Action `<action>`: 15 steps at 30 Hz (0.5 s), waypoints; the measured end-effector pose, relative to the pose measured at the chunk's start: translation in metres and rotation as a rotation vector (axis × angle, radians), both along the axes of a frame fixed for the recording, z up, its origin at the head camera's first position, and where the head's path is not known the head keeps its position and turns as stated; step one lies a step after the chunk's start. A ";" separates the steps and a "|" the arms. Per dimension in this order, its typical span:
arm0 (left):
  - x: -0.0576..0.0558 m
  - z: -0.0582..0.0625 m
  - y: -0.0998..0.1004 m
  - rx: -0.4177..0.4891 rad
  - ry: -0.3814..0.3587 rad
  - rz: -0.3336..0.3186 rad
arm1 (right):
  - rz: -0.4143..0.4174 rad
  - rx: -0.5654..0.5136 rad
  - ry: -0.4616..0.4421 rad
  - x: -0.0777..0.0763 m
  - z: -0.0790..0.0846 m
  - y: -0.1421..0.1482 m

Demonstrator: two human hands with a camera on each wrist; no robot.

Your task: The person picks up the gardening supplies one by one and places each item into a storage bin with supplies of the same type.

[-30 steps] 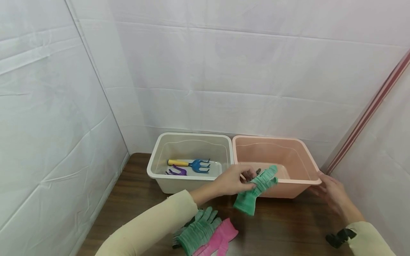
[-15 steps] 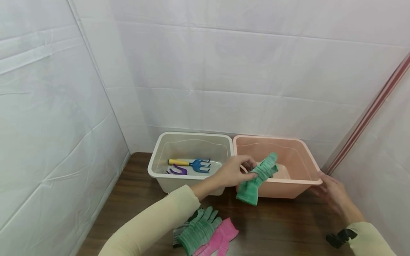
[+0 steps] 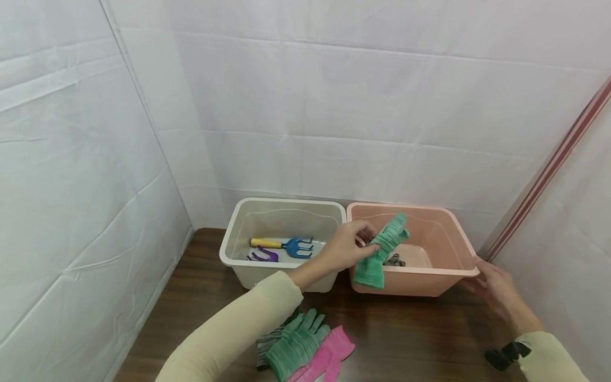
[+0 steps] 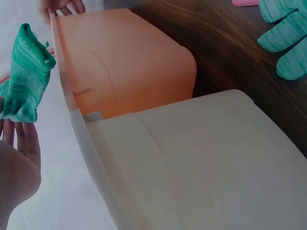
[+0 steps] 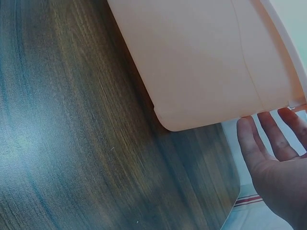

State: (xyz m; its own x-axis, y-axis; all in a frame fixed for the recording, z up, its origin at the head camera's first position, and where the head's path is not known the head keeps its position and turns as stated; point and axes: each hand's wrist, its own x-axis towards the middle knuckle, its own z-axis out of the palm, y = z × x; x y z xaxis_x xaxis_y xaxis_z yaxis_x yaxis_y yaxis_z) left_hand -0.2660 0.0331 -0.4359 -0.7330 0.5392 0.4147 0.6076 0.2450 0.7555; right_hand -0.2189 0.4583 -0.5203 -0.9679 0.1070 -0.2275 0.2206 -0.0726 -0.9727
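Closest in, on the brown table (image 3: 406, 329), a loose green glove (image 3: 298, 347) lies spread over a grey-and-black glove (image 3: 269, 342), a pink glove (image 3: 334, 347) tucked right beside it; so at least these three are outside the bins. Up a little, and here's the left hand (image 3: 350, 246), thumb and fingers pinching a second glove, the held green one (image 3: 379, 257), raised above the near left part of the peach bin (image 3: 429, 271), its cuff hanging over the near rim. Across at the near right corner, the right hand (image 3: 496, 286) grips that bin's rim. Look inside the peach bin: a small dark-patterned item (image 3: 395, 260) lies on the floor by the near wall, partly hidden, hard to name. Just beside it, the off-white bin (image 3: 281, 265) has a yellow-handled blue hand fork (image 3: 291, 245) and a purple pronged tool (image 3: 264, 255), its lower end out of sight behind the wall. Call it part-way, I'd judge: both bins have contents, one glove is aloft. Beyond, white sheeting (image 3: 334, 132) fills the back.
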 end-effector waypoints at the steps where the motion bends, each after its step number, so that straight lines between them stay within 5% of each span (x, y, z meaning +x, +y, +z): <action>1: -0.001 0.000 0.001 0.003 -0.006 0.009 | 0.000 0.006 -0.001 0.000 0.000 0.000; 15: -0.014 -0.001 0.014 0.106 -0.020 0.125 | 0.006 -0.015 -0.025 -0.001 -0.001 0.002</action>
